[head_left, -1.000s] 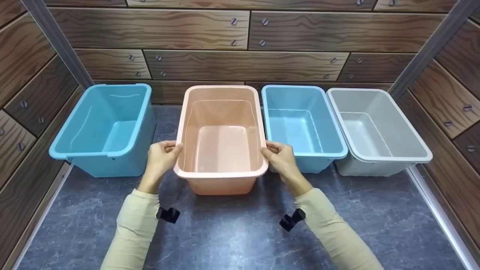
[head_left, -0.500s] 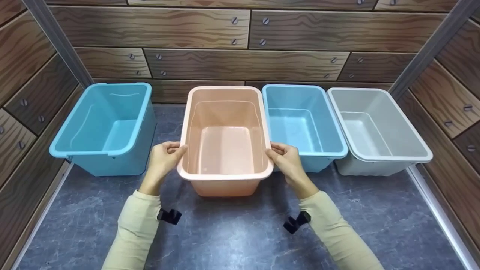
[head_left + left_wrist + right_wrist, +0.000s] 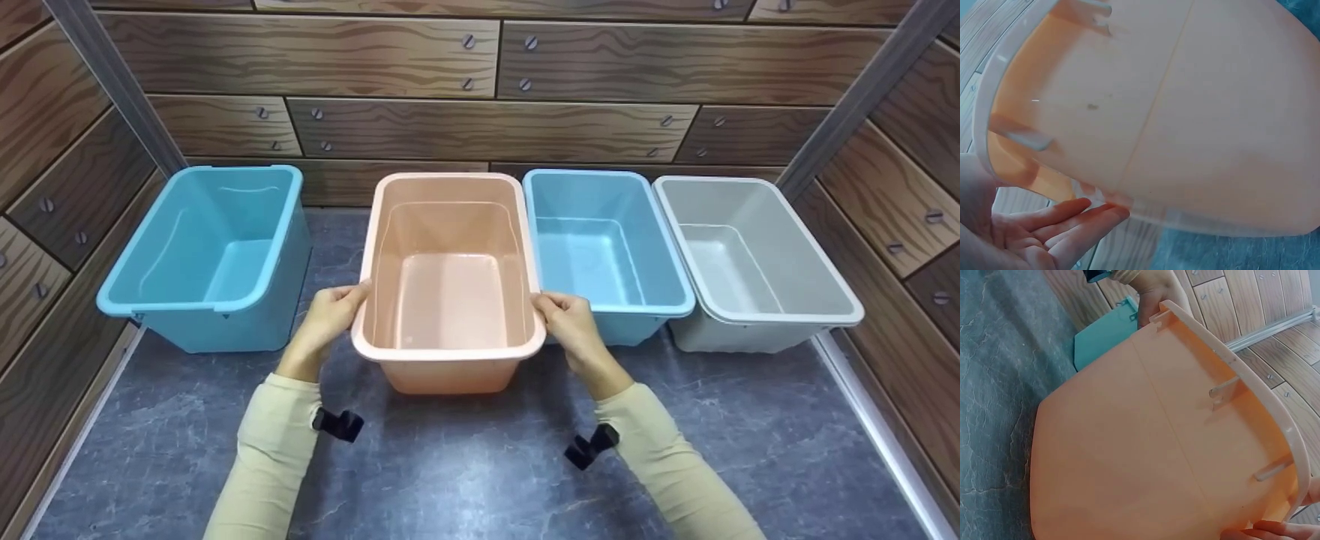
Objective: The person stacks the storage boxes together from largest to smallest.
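- Teal bin (image 3: 225,330): far left, inner floor showing.
- Orange bin (image 3: 450,376): middle, well apart from the teal bin, inner floor showing.
- Blue bin (image 3: 628,328): just beside the orange bin, inner floor showing.
- Gray bin (image 3: 739,338): far right, close against the blue.
- Left hand (image 3: 327,319): pinches the orange bin's left rim, fingers underneath.
- Right hand (image 3: 574,324): pinches its right rim, partly before the blue bin.
- Plank wall (image 3: 480,127): behind.
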